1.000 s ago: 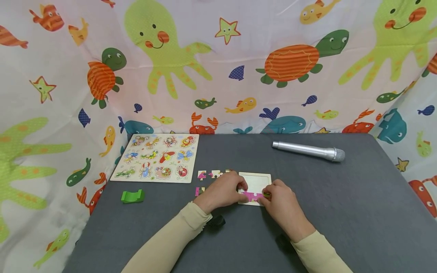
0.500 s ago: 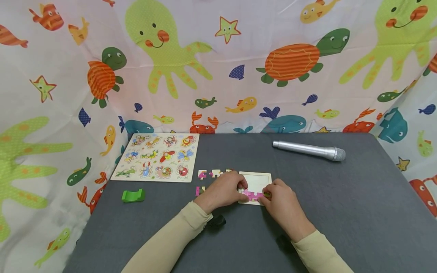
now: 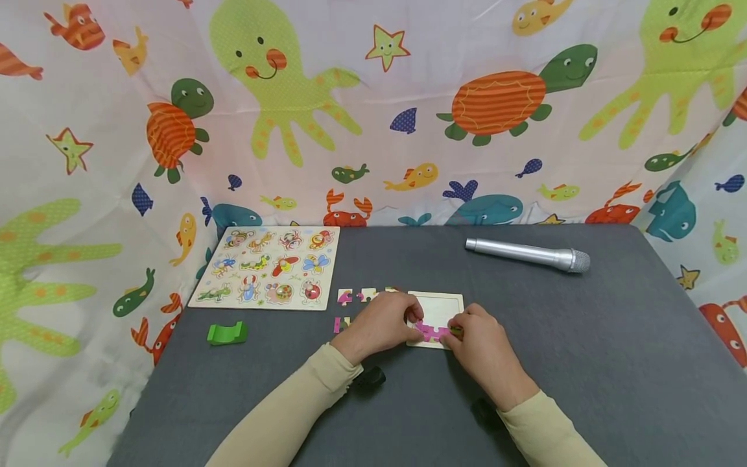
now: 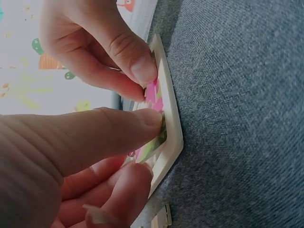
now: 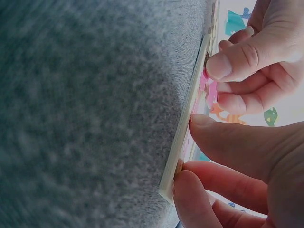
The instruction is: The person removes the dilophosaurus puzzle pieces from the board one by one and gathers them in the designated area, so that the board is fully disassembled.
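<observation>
A small wooden puzzle tray (image 3: pixel 441 308) lies on the dark table, with a row of pink jigsaw pieces (image 3: pixel 432 333) along its near side. My left hand (image 3: pixel 382 322) pinches a puzzle piece at the row's left end between thumb and fingers; its green and pink print (image 4: pixel 154 142) shows in the left wrist view. At the other end, my right hand (image 3: pixel 483 350) pinches a piece with a green part, thumb on the near side. In the right wrist view, the right thumb and fingers (image 5: pixel 190 190) touch the tray's edge area. Fingers partly hide both end pieces.
Several loose jigsaw pieces (image 3: pixel 345 296) lie left of the tray, some partly behind the left hand. Farther left are an insect picture board (image 3: pixel 265 269) and a green block (image 3: pixel 227 333). A silver microphone (image 3: pixel 525 255) lies at the back right. A printed curtain (image 3: pixel 408 149) surrounds the table.
The head view has shifted very slightly. Both hands stay at the two ends of the pink row, with only slight finger motion.
</observation>
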The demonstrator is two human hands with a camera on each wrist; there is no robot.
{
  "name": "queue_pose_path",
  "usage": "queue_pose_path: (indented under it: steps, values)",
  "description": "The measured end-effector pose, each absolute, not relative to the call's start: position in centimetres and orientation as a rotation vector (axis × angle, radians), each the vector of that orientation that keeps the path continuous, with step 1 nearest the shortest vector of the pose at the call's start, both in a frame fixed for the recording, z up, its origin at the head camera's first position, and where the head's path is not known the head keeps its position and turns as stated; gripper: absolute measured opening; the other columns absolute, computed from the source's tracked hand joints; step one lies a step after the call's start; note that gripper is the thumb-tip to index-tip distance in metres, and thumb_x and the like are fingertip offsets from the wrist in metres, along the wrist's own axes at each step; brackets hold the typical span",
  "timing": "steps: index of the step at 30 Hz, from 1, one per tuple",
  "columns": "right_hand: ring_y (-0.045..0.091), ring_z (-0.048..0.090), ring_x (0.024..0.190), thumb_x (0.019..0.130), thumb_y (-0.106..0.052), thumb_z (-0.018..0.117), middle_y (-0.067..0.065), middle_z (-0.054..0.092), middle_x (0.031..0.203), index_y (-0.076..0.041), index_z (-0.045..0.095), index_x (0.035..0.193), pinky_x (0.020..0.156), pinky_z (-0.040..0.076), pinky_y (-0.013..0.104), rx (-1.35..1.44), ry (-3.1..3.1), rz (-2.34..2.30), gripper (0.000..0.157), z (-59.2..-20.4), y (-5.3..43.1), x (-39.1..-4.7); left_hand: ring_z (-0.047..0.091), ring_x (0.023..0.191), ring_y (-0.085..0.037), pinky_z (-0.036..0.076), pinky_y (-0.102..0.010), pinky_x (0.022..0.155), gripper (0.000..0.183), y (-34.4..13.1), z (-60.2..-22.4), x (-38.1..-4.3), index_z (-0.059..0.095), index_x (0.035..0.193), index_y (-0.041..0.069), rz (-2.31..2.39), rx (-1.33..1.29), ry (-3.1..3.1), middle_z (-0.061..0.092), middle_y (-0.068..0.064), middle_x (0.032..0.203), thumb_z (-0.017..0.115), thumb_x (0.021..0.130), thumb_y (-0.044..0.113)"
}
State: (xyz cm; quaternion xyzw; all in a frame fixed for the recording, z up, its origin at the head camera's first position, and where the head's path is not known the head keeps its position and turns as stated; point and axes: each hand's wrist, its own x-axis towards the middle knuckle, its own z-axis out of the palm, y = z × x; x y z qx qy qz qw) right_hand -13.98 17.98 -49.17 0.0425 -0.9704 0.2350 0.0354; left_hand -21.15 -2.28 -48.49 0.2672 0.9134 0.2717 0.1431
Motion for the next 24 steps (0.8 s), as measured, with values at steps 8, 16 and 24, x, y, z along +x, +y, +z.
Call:
queue_pose_path:
  steps: [8,16,24]
  values:
    - [0.021,0.059,0.07,0.085,-0.015,0.092,0.009,0.06,0.087,-0.002,0.082,0.095,0.068,0.055,0.039,0.15,-2.961,0.712,0.02,-49.3,18.0,-13.9,0.061,0.078,-0.008,0.052,-0.023,0.071,0.01,-2.6,-48.7,-21.3,0.078,0.105,0.018,0.934,0.736,2.566,0.07,0.009,0.086,0.082,0.096,0.022]
    - [0.021,0.06,0.07,0.084,-0.014,0.092,0.009,0.06,0.087,-0.002,0.082,0.096,0.069,0.056,0.041,0.181,-2.95,0.7,0.019,-49.1,17.6,-13.8,0.068,0.075,-0.011,0.055,-0.025,0.069,0.004,-3.7,-48.2,-21.5,0.081,0.102,0.019,1.151,0.673,2.421,0.074,0.007,0.084,0.081,0.097,0.019]
    - [0.025,0.064,0.078,0.083,-0.015,0.094,0.009,0.065,0.09,-0.005,0.086,0.098,0.075,0.058,0.048,0.197,-2.95,0.64,0.02,-49.0,18.0,-13.6,0.075,0.072,-0.015,0.063,-0.033,0.071,0.004,-7.9,-47.9,-20.5,0.081,0.102,0.015,1.252,0.586,2.328,0.079,0.003,0.087,0.08,0.098,0.016]
